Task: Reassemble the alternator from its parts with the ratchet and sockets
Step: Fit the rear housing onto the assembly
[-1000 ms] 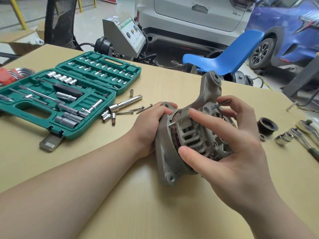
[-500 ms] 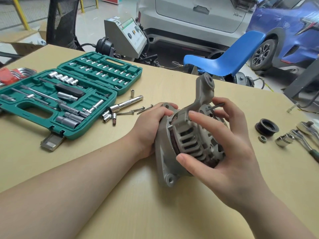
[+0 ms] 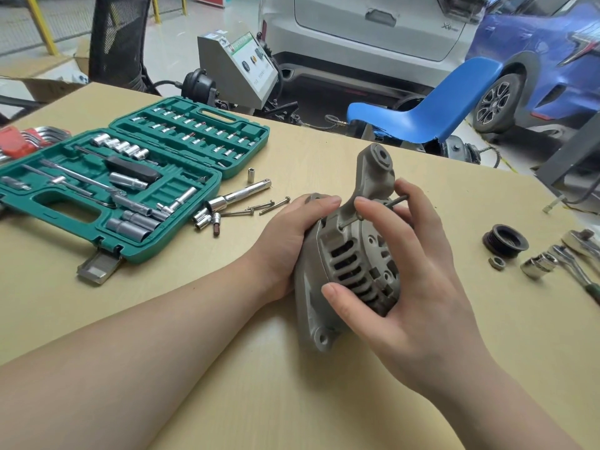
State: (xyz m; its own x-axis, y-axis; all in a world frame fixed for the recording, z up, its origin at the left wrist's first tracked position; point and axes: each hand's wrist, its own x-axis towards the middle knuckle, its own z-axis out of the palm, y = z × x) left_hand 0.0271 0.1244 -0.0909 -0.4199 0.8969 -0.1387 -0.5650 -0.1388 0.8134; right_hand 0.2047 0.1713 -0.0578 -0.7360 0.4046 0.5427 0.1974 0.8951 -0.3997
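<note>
The grey alternator (image 3: 349, 264) stands on edge at the table's middle, its mounting ear pointing up. My left hand (image 3: 289, 241) grips its left housing from behind. My right hand (image 3: 409, 267) wraps the slotted rear cover, thumb low on the vents, and holds a long through-bolt (image 3: 396, 203) between its fingers, the bolt's tip at a hole in the cover. Three more long bolts (image 3: 259, 207) lie on the table to the left. The black pulley (image 3: 505, 240) and a nut (image 3: 496, 263) lie to the right, beside the ratchet (image 3: 565, 266) with a socket (image 3: 539, 265) on it.
An open green socket case (image 3: 130, 177) fills the left of the table, with loose sockets (image 3: 206, 219) and an extension bar (image 3: 242, 194) at its right edge. A red hex key set (image 3: 22, 141) sits far left. A blue chair (image 3: 422, 108) and parked cars stand behind the table.
The alternator has been turned and tilted in my hands, its mounting ear swinging left. My right index finger and the held bolt have moved to a hole on the cover's upper edge.
</note>
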